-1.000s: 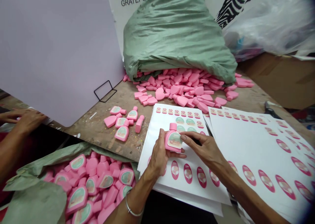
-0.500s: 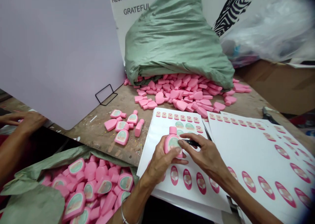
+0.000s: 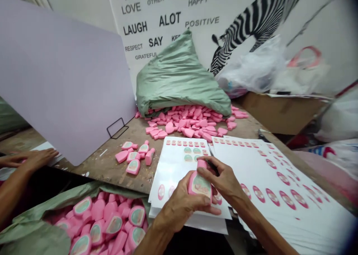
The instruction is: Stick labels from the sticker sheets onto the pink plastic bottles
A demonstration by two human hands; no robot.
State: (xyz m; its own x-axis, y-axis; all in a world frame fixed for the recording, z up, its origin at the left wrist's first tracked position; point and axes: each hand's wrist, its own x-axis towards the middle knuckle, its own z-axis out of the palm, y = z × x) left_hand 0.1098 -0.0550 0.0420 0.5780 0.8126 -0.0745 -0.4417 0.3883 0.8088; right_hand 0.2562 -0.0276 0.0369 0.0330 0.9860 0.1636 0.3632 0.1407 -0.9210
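Your left hand (image 3: 180, 202) is closed around the bottle (image 3: 199, 184), above the near sheets (image 3: 162, 173); your right hand (image 3: 223, 178) has thumb and forefinger pinched at its neck, with something dark beneath, too hidden to name. A thumb dragged across the label (image 3: 201, 189) could crease it; a slack left grip could drop the bottle. Left lie loose bottles (image 3: 133, 166), and near left an open bag (image 3: 36, 236) of more. Far off, a pile (image 3: 192, 122) spills from a sack (image 3: 173, 79).

Smooth plastic bottle (image 3: 200, 187), matt paper sheets (image 3: 170, 167)
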